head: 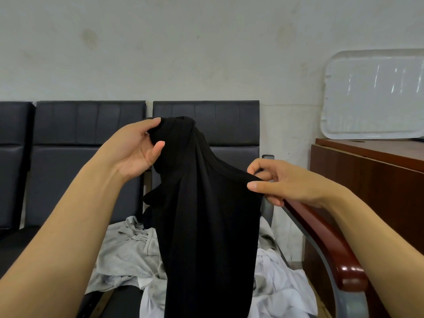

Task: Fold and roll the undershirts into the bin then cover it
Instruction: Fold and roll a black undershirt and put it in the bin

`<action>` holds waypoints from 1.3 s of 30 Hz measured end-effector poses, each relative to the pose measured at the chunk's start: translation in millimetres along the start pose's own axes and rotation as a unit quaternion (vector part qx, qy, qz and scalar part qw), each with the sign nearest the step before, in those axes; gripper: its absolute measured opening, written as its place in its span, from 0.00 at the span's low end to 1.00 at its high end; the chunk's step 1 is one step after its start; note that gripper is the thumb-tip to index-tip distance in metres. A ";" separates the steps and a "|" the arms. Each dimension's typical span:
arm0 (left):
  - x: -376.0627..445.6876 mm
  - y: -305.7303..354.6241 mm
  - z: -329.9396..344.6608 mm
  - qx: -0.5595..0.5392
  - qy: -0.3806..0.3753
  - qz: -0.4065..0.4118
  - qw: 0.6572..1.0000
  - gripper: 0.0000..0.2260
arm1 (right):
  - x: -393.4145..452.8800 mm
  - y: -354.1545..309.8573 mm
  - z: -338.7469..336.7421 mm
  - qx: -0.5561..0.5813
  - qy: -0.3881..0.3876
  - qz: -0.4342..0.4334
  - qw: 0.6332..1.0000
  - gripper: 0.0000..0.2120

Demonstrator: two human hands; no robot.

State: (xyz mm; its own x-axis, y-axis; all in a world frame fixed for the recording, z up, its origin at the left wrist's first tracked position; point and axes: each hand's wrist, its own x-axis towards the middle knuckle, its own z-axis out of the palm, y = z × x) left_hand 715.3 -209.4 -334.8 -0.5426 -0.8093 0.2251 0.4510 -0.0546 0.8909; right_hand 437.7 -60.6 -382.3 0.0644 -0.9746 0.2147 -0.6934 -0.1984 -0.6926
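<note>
Head view: black ribbed soft-knit undershirt (206,226) held up in the air over the seat, hanging limp below both hands. Light, floppy, stretchy by the look; best taken at top edge or shoulder seams. Left hand (135,150) raised, palm toward camera, fingers (151,125) curled and clamped on bunched top fabric. Right hand (286,182) lower, thumb and fingers pinching the shirt's edge. Crumpled grey and white undershirts (128,253) lie below the fingers. No bin seen; clear plastic lid (371,97) up right.
</note>
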 end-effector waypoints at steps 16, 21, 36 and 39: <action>-9.7 -10.9 39.9 0.028 -0.075 0.023 0.996 0.16 | 14.2 -47.5 50.9 -0.241 0.024 -0.146 0.959 0.25; -10.2 -13.5 39.1 0.013 -0.081 0.022 0.996 0.17 | 19.7 -43.2 65.1 -0.298 0.009 -0.130 0.946 0.23; 1.6 -25.4 30.2 0.001 -0.062 -0.006 0.998 0.12 | 31.2 -42.8 97.2 -0.397 0.034 -0.113 0.910 0.29; 2.6 -29.6 30.7 -0.005 -0.062 -0.019 0.998 0.14 | 35.0 -41.4 101.1 -0.404 0.041 -0.100 0.908 0.20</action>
State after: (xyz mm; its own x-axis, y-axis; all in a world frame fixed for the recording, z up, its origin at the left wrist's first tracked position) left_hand 678.7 -191.9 -348.5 -0.6426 -0.7283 0.2379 0.4352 -0.0914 0.8957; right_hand 541.3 -97.1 -415.7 0.2170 -0.9094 0.3549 -0.9761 -0.1977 0.0901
